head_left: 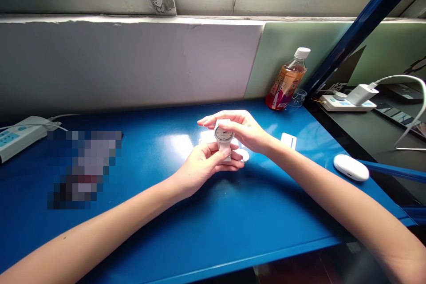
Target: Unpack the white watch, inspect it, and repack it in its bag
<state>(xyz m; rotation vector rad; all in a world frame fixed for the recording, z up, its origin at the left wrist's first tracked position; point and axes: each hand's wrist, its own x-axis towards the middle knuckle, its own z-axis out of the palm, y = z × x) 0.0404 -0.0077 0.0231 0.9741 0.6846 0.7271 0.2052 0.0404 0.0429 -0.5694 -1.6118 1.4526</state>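
Note:
A white wristwatch (224,133) with a round, pale dial is held upright over the blue table (266,226). My left hand (206,163) pinches its lower strap between thumb and fingers. At the top, my right hand (248,128) has its thumb against the edge of the watch, with the fingers reaching behind it and partly hidden. White items, too covered to make out, lie behind my hands. A small round white thing (245,155) shows beside my left fingertips.
A white card (288,141) and a rounded white case (351,167) lie to the right. A drink bottle (286,80) stands near the wall. Power strips sit at the left (23,135) and far right (348,104). A pixelated object (88,164) lies left.

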